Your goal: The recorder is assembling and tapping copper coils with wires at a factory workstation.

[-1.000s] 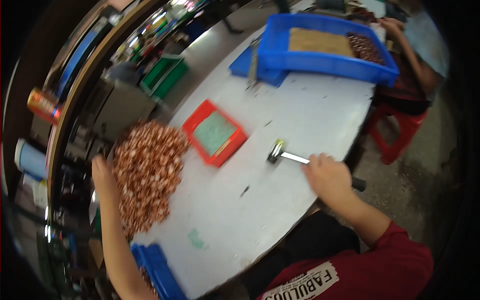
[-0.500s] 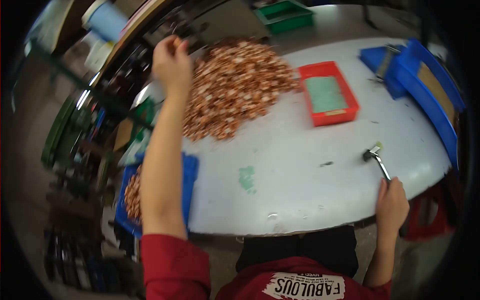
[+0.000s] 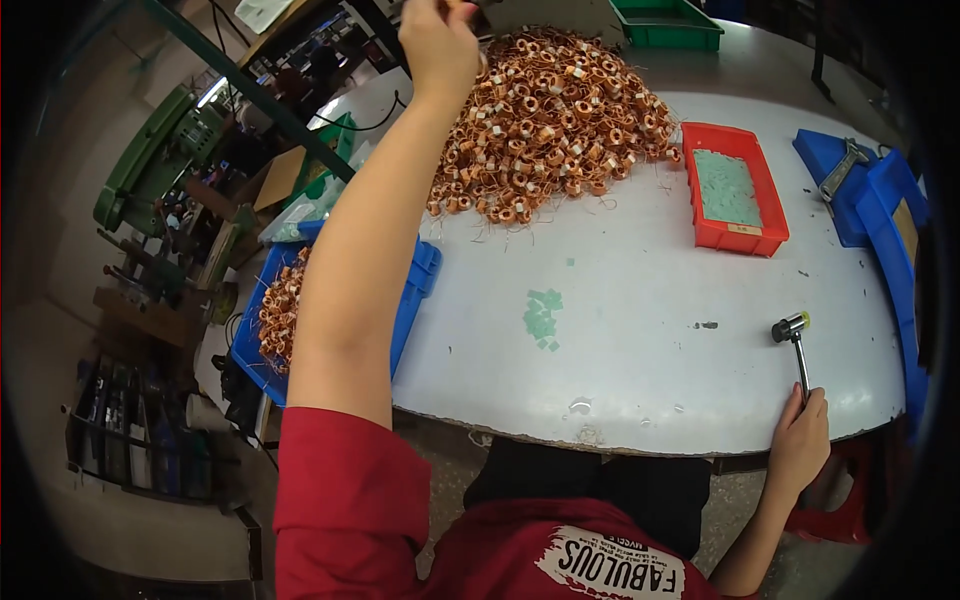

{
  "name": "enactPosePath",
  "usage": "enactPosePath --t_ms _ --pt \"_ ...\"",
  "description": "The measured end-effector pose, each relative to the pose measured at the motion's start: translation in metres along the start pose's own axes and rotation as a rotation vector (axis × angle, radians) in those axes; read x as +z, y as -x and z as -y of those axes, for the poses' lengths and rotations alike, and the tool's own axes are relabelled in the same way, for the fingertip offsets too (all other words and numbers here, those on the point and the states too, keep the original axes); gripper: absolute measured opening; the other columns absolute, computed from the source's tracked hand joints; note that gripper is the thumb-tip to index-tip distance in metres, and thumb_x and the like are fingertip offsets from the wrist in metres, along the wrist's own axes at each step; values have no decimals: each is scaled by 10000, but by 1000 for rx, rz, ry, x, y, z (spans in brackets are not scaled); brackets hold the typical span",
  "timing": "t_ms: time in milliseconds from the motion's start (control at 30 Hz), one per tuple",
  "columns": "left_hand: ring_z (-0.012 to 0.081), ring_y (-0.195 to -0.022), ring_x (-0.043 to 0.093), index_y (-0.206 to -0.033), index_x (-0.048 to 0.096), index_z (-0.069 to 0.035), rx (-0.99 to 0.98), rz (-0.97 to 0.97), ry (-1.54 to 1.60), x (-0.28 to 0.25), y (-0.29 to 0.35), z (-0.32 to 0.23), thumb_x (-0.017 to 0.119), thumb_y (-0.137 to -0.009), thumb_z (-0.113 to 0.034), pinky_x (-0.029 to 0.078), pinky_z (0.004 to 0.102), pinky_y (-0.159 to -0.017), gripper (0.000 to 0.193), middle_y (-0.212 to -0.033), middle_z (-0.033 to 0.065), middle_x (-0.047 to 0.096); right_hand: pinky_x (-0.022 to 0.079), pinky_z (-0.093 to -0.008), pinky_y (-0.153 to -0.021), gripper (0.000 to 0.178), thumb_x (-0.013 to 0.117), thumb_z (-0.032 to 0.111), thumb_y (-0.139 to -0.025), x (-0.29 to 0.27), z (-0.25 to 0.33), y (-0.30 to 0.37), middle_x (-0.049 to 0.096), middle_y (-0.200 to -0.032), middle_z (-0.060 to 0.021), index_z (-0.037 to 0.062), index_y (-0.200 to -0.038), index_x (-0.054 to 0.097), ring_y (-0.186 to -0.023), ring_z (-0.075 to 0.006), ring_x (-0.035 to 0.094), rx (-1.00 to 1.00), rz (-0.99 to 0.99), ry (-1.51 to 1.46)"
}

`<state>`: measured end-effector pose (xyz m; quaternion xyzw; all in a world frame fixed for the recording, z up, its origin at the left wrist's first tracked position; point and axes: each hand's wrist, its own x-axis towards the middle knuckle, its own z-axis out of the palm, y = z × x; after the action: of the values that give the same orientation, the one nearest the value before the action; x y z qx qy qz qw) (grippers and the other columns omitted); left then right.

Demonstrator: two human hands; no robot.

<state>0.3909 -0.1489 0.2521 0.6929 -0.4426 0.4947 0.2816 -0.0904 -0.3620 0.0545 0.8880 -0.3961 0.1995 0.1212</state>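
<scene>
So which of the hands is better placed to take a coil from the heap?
Probably the left hand: it is beside the copper coil heap, while the right hand grips a hammer, well away from it.

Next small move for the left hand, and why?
Probably draw the left hand in toward the white tabletop: it's stretched out beside the coil pile, far from the hammer that the right hand grips.

Free passage between red tray [image 3: 716,238] and hammer [image 3: 790,329]
</scene>
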Motion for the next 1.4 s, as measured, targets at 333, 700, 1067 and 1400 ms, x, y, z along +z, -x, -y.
enactPosePath --t_ms 333,700,1067,1400 --pt "255 -736 581 -934 594 -30 -74 185 39 -8 -17 -5 647 -765 -18 483 314 -703 178 -842 103 607 419 -332 -498 239 474 273 -976 1 2 -2 536 -706 -70 57 -873 462 -533 -234 515 52 50 13" --pt "171 -706 629 -968 592 11 -244 -42 196 -6 -28 -28 661 -806 -42 498 277 -655 184 -816 87 655 409 -318 -487 234 491 272 -967 5 1 3 546 -702 -65 55 -881 492 -525 -216 512 40 27 -9" --pt "194 -721 642 -978 569 32 -378 44 25 -6 -42 -42 627 -854 -68 527 288 -655 170 -817 108 648 409 -317 -485 229 503 264 -961 3 0 0 536 -685 -59 58 -861 483 -516 -211 505 31 11 -17" --pt "243 -786 624 -981 569 34 -742 -28 602 -20 -56 -45 596 -871 -92 527 316 -757 170 -878 139 631 413 -322 -488 228 496 265 -963 -1 1 -3 545 -692 -57 65 -853 476 -516 -219 508 28 7 -3"
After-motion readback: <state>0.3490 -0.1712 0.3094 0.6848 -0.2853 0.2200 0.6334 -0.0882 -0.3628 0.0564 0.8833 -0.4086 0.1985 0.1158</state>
